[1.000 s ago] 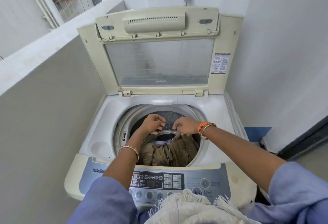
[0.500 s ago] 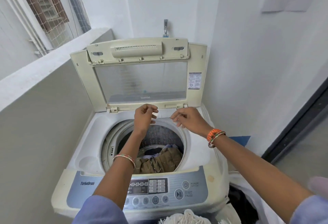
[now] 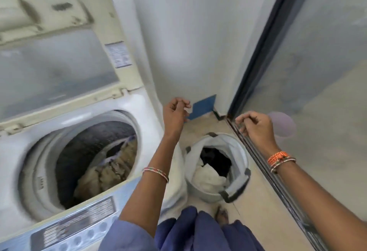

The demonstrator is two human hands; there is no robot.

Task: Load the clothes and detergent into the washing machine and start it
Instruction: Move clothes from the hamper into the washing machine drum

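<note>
- The left hand (image 3: 174, 114) hangs in the air with its grip loosely curled and grasping nothing; the right hand (image 3: 256, 124) matches it, fingers half bent and empty. I judge both are held up and free this way because they are on the way to fetch more laundry.
- Below and between the two grips, on the floor, stands a round grey laundry basket with a white cloth liner (image 3: 237, 181). Its mouth faces up, so a reach from above is the natural way in.
- Inside the basket lie the clothes yet to be loaded: a crumpled white garment (image 3: 209, 177) toward the near side and a dark one (image 3: 216, 160) behind it. They are bunched, with no clear long axis.
- Left of the left grip sits the white top-loading washing machine (image 3: 129, 107), its cream lid with a clear window (image 3: 59, 60) propped upright at the back, leaving the drum open.
- In the drum rests a brownish patterned cloth (image 3: 111, 169) with a paler piece above it, heaped against the drum's right side.
- No detergent is visible. The picture is motion-blurred, so the control panel (image 3: 75, 229) at the machine's near edge cannot be read.
</note>
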